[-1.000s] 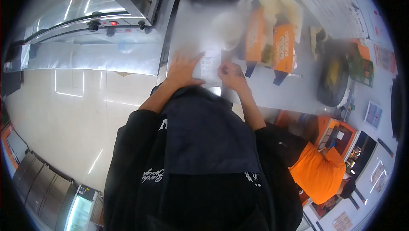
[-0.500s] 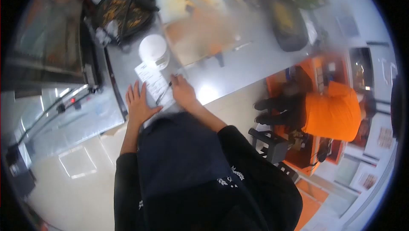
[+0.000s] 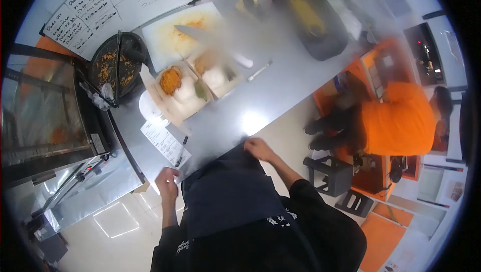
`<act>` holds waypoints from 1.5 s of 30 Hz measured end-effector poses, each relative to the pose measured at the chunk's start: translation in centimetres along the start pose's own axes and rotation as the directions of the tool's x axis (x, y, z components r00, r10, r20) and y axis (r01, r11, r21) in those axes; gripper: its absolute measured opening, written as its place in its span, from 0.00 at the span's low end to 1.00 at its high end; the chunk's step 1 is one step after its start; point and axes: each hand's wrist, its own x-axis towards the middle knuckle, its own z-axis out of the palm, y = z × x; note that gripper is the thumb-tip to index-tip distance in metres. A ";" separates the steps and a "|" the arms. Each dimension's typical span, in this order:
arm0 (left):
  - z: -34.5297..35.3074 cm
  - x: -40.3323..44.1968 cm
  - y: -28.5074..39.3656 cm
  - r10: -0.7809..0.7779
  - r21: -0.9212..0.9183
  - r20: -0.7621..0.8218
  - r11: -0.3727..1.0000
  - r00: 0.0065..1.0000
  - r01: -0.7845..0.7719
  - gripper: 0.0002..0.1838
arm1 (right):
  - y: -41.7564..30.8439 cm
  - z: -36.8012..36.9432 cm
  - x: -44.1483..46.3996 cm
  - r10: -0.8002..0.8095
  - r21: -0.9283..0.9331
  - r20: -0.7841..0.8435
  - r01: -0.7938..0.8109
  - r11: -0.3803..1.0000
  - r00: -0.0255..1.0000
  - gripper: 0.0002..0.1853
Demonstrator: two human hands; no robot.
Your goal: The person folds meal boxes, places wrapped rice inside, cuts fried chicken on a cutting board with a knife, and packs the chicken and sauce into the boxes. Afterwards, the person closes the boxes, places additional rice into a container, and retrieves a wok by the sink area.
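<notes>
My left hand (image 3: 168,182) is at the counter's front edge, fingers curled, just below the printed receipt (image 3: 163,140). Whether it holds anything is hidden. A black pen (image 3: 182,150) lies across the receipt's right side, apart from both hands. My right hand (image 3: 258,149) is closed at the edge of my dark apron (image 3: 225,197), and the cloth is drawn up towards it. Beyond the receipt stand two open food boxes: the nearer box (image 3: 173,109) contains a browned fried piece, white rice and something green, and the other box (image 3: 225,85) has similar food, partly blurred.
A white round container (image 3: 149,109) stands behind the receipt. A knife (image 3: 193,34) rests on the stained cutting board (image 3: 160,36). Left of it is a dark pan (image 3: 107,69) with crumbs and tongs. A black tray (image 3: 325,41) stands far right. A person in orange (image 3: 398,119) bends near shelves.
My right hand has let go of the pen, which now lies on the receipt, and moved right to the apron. My left hand, spread beside the receipt before, has drawn back and curled.
</notes>
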 end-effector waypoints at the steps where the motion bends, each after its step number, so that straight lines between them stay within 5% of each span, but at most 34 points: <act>1: 1.6 0.5 2.0 -0.010 -0.003 0.061 1.000 0.998 0.010 0.15 | -0.2 -2.2 1.8 -0.049 -0.075 -0.095 0.042 0.996 0.994 0.14; 4: 8.4 2.4 4.3 -0.152 -0.017 0.111 0.988 0.982 0.155 0.10 | -4.6 -9.1 7.3 -0.163 -0.112 -0.276 0.137 0.984 0.947 0.21; 7: 15.6 6.5 8.6 -0.327 -0.115 0.135 0.932 0.935 0.343 0.17 | -9.0 -13.3 12.4 -0.163 -0.115 -0.157 0.146 0.983 0.974 0.26; 13: 25.4 12.6 8.7 -0.581 -0.447 -0.076 0.747 0.811 0.493 0.33 | -8.7 -12.8 18.9 -0.279 -0.261 0.023 0.275 0.926 0.960 0.23; 17: 27.0 12.0 9.1 -0.433 -0.410 -0.429 0.875 0.793 0.256 0.29 | -5.0 -11.2 17.0 -0.270 -0.087 0.056 0.274 0.958 0.961 0.22; 20: 26.0 10.2 10.8 -0.531 -0.480 -0.433 0.820 0.729 0.312 0.25 | -5.3 -14.2 13.2 -0.182 -0.091 0.424 0.242 0.966 0.887 0.23; 23: 23.5 7.7 10.7 -0.377 -0.239 -0.486 0.925 0.788 0.295 0.20 | -2.6 -16.0 13.9 -0.527 -0.307 0.213 0.569 0.763 0.823 0.24; 27: 21.4 6.7 11.4 -0.245 -0.035 -0.502 0.964 0.829 0.264 0.18 | -3.1 -19.4 17.4 -0.443 -0.485 -0.003 0.386 0.784 0.896 0.29; 30: 20.9 7.6 13.2 -0.096 0.059 -0.465 0.989 0.880 0.139 0.20 | -6.1 -20.8 18.5 -0.390 -0.421 0.014 0.360 0.833 0.921 0.26; 34: 22.8 7.3 14.0 0.033 0.116 -0.397 0.993 0.917 0.015 0.22 | -15.3 -17.8 20.8 -0.746 -0.204 0.005 0.731 0.652 0.666 0.21; 37: 23.4 6.5 14.9 0.001 0.217 -0.388 0.972 0.922 0.090 0.26 | -20.4 -16.7 22.6 -0.503 -0.189 0.502 0.656 0.730 0.704 0.25; 40: 22.5 5.6 14.5 0.013 0.384 -0.396 0.911 0.918 0.152 0.25 | -20.0 -17.6 20.7 -0.151 -0.703 0.577 0.582 0.408 0.803 0.29; 41: 22.3 5.2 14.1 0.022 0.435 -0.406 0.884 0.913 0.172 0.24 | -18.2 -17.9 20.8 -0.060 -0.726 0.571 0.538 0.428 0.819 0.32; 43: 22.8 4.5 13.8 -0.066 0.386 -0.406 0.892 0.911 0.236 0.21 | -15.9 -19.3 17.2 -0.080 -0.777 0.521 0.511 0.369 0.850 0.37; 45: 23.6 3.2 12.0 -0.184 0.201 -0.362 0.942 0.914 0.269 0.22 | -11.4 -19.3 16.7 -0.294 -0.643 0.515 0.590 0.489 0.805 0.37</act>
